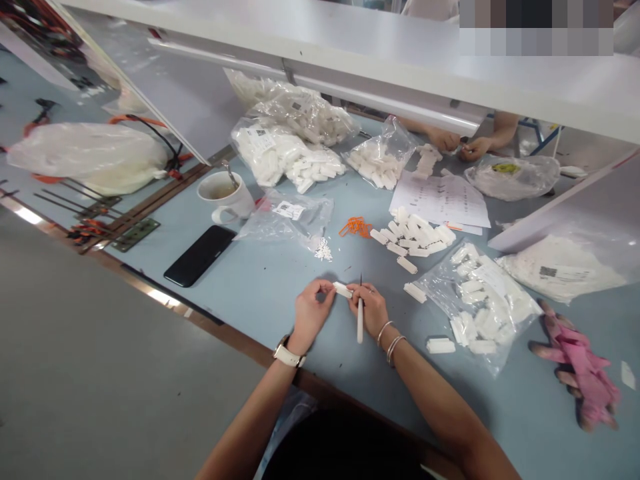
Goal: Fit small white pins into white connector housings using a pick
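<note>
A small white rectangular plastic piece [343, 289] is held between both hands above the blue-grey table. My left hand [314, 307] pinches its left end between thumb and fingers. Closed at the right end, my right hand [369, 308] touches the piece and also grips a slim white-handled tool [360, 321] with a thin dark tip pointing away from me. Beyond the hands lie a scatter of tiny white parts [324, 250], a heap of orange plastic pieces [356, 227] and a pile of similar white plastic pieces [416, 233].
A black phone [199, 256] and a mug with a spoon [226, 195] stand at left. Filled clear bags [287, 155] line the back; another bag [487, 300] lies at right near pink gloves [580, 367]. Across the table, another person's hands [460, 143] work beneath the shelf [350, 43].
</note>
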### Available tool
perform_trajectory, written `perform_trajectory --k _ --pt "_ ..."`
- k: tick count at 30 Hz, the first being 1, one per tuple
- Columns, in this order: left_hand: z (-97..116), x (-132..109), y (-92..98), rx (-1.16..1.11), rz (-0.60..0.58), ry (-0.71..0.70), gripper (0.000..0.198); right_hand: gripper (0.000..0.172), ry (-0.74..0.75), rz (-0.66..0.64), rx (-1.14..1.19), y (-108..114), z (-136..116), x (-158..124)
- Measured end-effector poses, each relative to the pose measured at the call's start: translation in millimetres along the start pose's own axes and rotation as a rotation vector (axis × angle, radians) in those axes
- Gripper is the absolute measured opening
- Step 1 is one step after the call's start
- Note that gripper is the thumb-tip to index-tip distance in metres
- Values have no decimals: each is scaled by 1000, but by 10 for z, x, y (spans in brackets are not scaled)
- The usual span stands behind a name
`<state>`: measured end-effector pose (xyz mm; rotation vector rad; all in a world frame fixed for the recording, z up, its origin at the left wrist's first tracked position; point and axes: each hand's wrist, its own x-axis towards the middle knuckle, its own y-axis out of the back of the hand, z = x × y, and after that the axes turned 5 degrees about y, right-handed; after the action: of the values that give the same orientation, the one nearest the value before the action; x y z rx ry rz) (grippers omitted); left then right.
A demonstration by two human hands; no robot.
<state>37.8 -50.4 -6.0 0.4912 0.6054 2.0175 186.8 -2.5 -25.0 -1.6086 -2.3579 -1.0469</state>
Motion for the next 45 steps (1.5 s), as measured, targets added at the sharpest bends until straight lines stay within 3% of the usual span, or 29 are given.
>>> perform_trajectory --k 6,15,22,24,28,31,38,42,45 --pt "6 69 40 0 -46 29 6 17 -30 -24 42 4 -8 8" --pt "-68 306 94 -247 -345 184 29 20 -13 -73 35 32 -8 18" --pt "-131 356 145 -220 -410 172 33 25 -56 -54 62 8 22 2" --pt "-158 412 161 -191 -394 134 28 26 -74 -58 71 8 23 3" --pt "-172 599 127 5 -182 -21 17 28 -87 -87 72 23 17 15" --pt "-180 733 44 128 -120 -148 16 30 -95 -115 54 31 18 24" --pt "-226 823 -67 245 -147 -223 17 29 -123 -126 47 23 25 19" --pt "-197 727 17 155 -227 -222 13 30 -124 -122 48 35 2 22" --pt "-165 572 139 23 -306 -141 15 30 -119 -115 52 38 -9 25"
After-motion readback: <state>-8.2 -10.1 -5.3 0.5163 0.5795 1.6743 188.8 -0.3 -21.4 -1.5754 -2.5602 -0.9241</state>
